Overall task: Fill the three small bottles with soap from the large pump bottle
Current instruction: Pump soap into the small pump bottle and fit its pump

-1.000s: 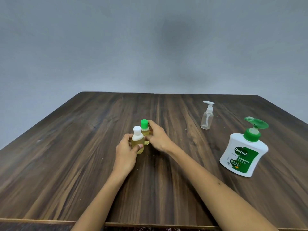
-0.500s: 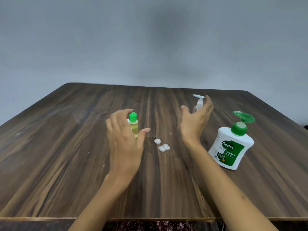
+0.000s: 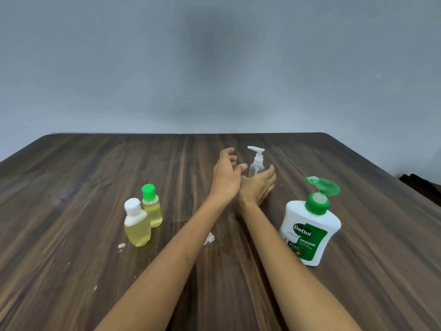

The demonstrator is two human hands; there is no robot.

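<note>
Two small bottles of yellow soap stand side by side at the left: one with a white cap [image 3: 137,223] and, just behind it, one with a green cap [image 3: 151,205]. A small clear bottle with a white pump [image 3: 256,162] stands farther back and looks empty. The large white pump bottle with a green pump head [image 3: 310,224] stands at the right. My left hand [image 3: 226,176] is just left of the clear bottle, fingers apart. My right hand [image 3: 259,185] is at the clear bottle's base, fingers spread around it; whether it grips the bottle is unclear.
Everything stands on a dark wooden table [image 3: 71,187]. Small white blobs [image 3: 210,238] lie on the wood under my left forearm, and another white spot [image 3: 121,245] lies beside the white-capped bottle. A grey wall rises behind the table.
Both hands have left the two filled bottles and moved right and back to the clear pump bottle. The camera view has shifted, so the filled bottles now appear further left.
</note>
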